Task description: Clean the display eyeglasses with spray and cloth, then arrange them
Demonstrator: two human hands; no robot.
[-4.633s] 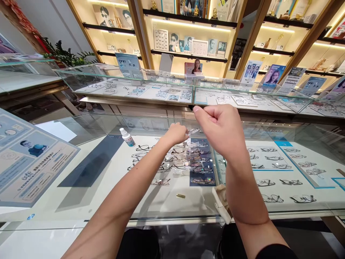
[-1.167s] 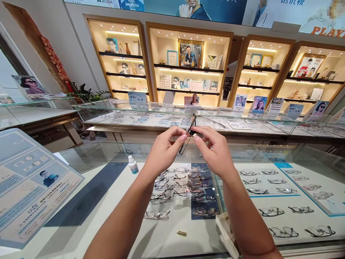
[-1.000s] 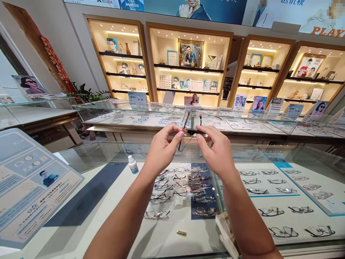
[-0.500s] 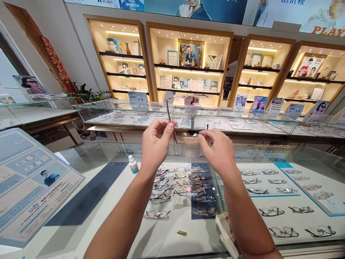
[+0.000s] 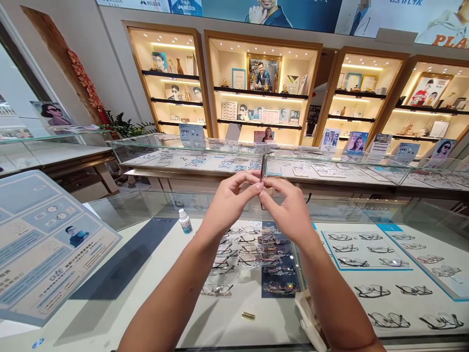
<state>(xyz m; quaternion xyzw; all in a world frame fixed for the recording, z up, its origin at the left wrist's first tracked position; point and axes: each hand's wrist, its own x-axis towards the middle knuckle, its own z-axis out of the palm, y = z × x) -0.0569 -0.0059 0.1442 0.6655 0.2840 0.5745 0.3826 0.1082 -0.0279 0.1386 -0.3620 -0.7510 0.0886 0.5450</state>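
A thin dark pair of glasses (image 5: 263, 166) is held up edge-on above the glass display counter, with one temple tip showing to the right of the hands. My left hand (image 5: 238, 195) pinches it from the left, thumb and fingers together. From the right, my right hand (image 5: 286, 203) closes its fingertips on the same frame, touching those of my left hand. Much of the glasses is hidden by the fingers. Rows of glasses (image 5: 249, 248) lie below, beyond my forearms.
A white bottle (image 5: 185, 222) stands left of the glasses rows. A printed board (image 5: 47, 244) leans at the left. A small gold object (image 5: 248, 316) and a beige cloth (image 5: 309, 318) lie near the front. Another glass counter (image 5: 205, 159) runs across behind.
Both hands have come together at the middle, my left hand moving right. The glasses have turned from an open, spread view to edge-on. The camera view has shifted slightly.
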